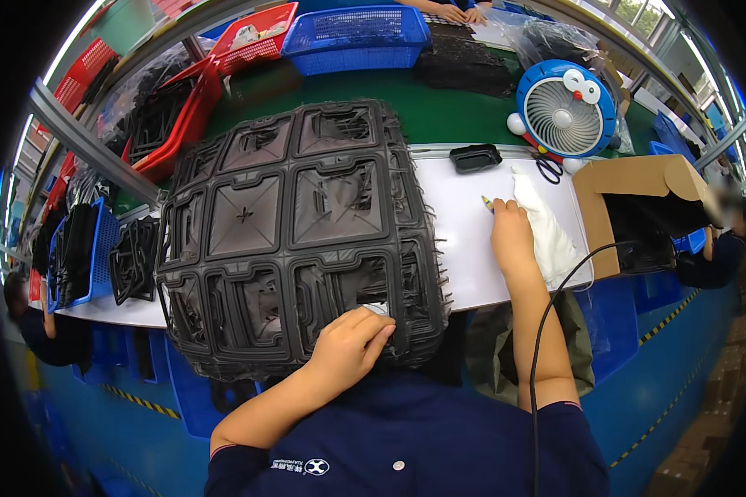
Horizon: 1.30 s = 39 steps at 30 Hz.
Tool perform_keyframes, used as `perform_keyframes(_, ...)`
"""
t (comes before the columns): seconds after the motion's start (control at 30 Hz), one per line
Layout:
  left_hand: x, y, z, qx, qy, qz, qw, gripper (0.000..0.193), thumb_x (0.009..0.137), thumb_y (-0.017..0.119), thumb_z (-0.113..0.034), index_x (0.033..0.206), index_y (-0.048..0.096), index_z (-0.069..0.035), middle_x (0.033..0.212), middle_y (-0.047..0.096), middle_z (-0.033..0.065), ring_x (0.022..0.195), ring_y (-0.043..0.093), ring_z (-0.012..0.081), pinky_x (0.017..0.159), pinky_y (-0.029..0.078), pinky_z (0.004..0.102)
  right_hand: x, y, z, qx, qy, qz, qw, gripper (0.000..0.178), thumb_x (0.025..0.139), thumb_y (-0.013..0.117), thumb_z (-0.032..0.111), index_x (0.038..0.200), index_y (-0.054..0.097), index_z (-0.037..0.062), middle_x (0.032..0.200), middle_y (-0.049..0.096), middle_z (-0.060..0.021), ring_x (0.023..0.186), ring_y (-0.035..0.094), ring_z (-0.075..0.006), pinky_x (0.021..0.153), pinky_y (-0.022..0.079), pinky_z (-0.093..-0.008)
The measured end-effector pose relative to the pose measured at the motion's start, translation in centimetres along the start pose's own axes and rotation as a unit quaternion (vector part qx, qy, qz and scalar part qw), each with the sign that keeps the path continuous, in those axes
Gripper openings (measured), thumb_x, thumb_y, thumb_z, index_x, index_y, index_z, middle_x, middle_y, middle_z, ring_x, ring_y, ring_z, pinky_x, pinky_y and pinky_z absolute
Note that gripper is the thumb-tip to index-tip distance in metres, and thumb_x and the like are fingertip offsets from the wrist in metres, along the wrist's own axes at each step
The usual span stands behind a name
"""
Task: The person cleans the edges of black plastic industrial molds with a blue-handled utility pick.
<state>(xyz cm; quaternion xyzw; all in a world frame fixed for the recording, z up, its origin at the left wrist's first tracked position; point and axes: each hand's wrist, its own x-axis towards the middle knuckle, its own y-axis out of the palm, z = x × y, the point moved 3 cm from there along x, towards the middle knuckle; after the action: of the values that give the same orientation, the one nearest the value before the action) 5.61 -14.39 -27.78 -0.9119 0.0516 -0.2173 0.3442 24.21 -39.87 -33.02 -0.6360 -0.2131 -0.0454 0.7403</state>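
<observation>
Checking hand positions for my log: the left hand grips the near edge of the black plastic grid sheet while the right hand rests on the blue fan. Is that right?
Not quite. In the head view the right hand rests on the white table beside a white cloth, not on the blue fan. The left hand does grip the black plastic grid sheet at its near edge.

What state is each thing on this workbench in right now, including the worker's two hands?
Left hand: gripping the near edge of the black moulded frame.
Black moulded frame: held up, tilted toward the camera.
Right hand: resting on the white cloth.
White cloth: crumpled on the white table.
Blue fan: upright; whether it spins, cannot tell.
Cardboard box: open.
</observation>
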Motion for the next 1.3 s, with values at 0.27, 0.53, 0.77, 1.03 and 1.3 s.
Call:
perform_keyframes(0.27, 0.6, 0.0, 1.0, -0.019, -0.183, 0.025, 0.983, 0.019, 0.081, 0.068, -0.015, 0.093, 0.062, -0.001, 0.074, 0.056, 0.0086, 0.058, 0.057, 0.0180, 0.055, 0.046, 0.0282, 1.2, -0.6, 0.9, 0.123, -0.043, 0.045, 0.990, 0.046, 0.077, 0.053, -0.008, 0.120, 0.054, 0.0071, 0.088, 0.057, -0.0138, 0.080, 0.059, -0.0256, 0.072, 0.050, -0.0345)
perform_keyframes(0.53, 1.9, 0.6, 1.6, -0.007, -0.190, 0.038, 0.981, 0.025, 0.079, 0.068, -0.019, 0.087, 0.052, -0.002, 0.070, 0.054, 0.0104, 0.060, 0.056, 0.0261, 0.056, 0.046, 0.0359, -5.7, -5.2, 7.4, 0.765, 0.140, 0.110, 0.618, 0.028, 0.083, 0.059, -0.004, 0.112, 0.056, -0.0031, 0.090, 0.051, -0.0043, 0.084, 0.052, -0.0118, 0.076, 0.044, -0.0230)
perform_keyframes(0.77, 2.0, 0.3, 2.8, -0.222, -0.258, 0.112, 0.934, 0.018, 0.083, 0.066, -0.013, 0.084, 0.050, -0.003, 0.071, 0.054, 0.0007, 0.059, 0.049, 0.0060, 0.053, 0.041, 0.0236, -10.2, -5.8, 10.6, 0.780, 0.112, 0.017, 0.615, 0.026, 0.089, 0.061, 0.014, 0.109, 0.062, -0.0032, 0.088, 0.058, -0.0071, 0.072, 0.057, -0.0119, 0.067, 0.046, -0.0224)
perform_keyframes(1.03, 2.3, 0.6, 4.1, -0.439, -0.325, 0.145, 0.825, 0.018, 0.083, 0.064, -0.002, 0.094, 0.050, -0.002, 0.084, 0.056, 0.0005, 0.072, 0.052, 0.0040, 0.065, 0.044, 0.0181, -8.9, -7.0, 13.2, 0.744, 0.095, 0.091, 0.655, 0.017, 0.083, 0.067, 0.002, 0.100, 0.065, 0.0004, 0.089, 0.060, -0.0068, 0.080, 0.058, -0.0111, 0.070, 0.046, -0.0218)
perform_keyframes(1.3, 2.2, 1.9, 5.0, -0.411, -0.351, 0.165, 0.825, 0.017, 0.084, 0.066, -0.006, 0.088, 0.050, -0.003, 0.078, 0.054, -0.0014, 0.069, 0.050, 0.0038, 0.065, 0.044, 0.0188, -8.4, -6.0, 9.4, 0.683, 0.289, 0.055, 0.668, 0.015, 0.088, 0.063, 0.008, 0.098, 0.057, -0.0008, 0.086, 0.064, -0.0080, 0.077, 0.061, -0.0106, 0.070, 0.049, -0.0224)
